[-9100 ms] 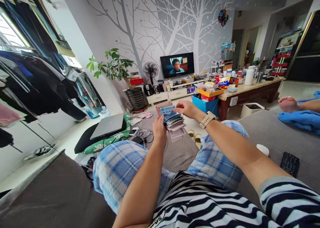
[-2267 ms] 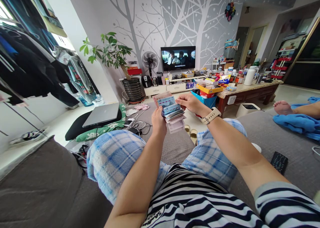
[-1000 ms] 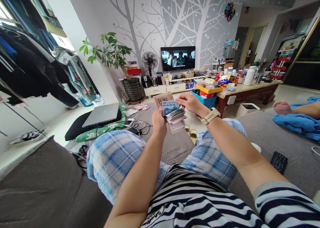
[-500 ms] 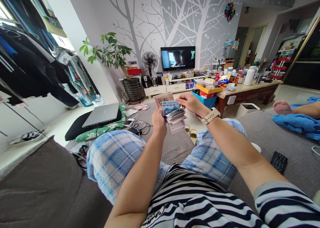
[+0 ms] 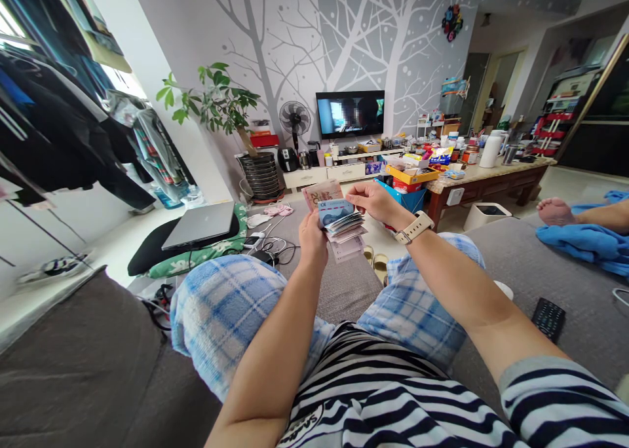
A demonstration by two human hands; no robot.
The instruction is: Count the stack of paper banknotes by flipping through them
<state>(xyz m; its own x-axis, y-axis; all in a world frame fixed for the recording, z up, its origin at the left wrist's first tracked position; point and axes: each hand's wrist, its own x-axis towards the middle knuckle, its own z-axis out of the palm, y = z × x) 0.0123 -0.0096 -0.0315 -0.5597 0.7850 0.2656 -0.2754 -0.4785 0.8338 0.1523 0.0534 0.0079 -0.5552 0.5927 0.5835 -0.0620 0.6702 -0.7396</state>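
Note:
A folded stack of banknotes (image 5: 344, 222) is gripped by my left hand (image 5: 313, 238), whose fingers are closed around its left side. A blue note lies on top, a reddish-brown note sticks out beyond it at the upper left, and a pale purplish note hangs below. My right hand (image 5: 376, 202), with a beige watch on the wrist, pinches at the upper right corner of the blue note. Both hands are above the grey sofa seat, between my knees.
A closed laptop (image 5: 200, 226) rests on cushions at the left, with cables (image 5: 275, 246) beside it. A cluttered table (image 5: 515, 172) stands at the right. A remote (image 5: 549, 318) and another person's bare foot (image 5: 555, 211) are on the sofa.
The hands and the stack are almost unmoved. The top blue note's edge has shifted slightly, and the television picture is a little different.

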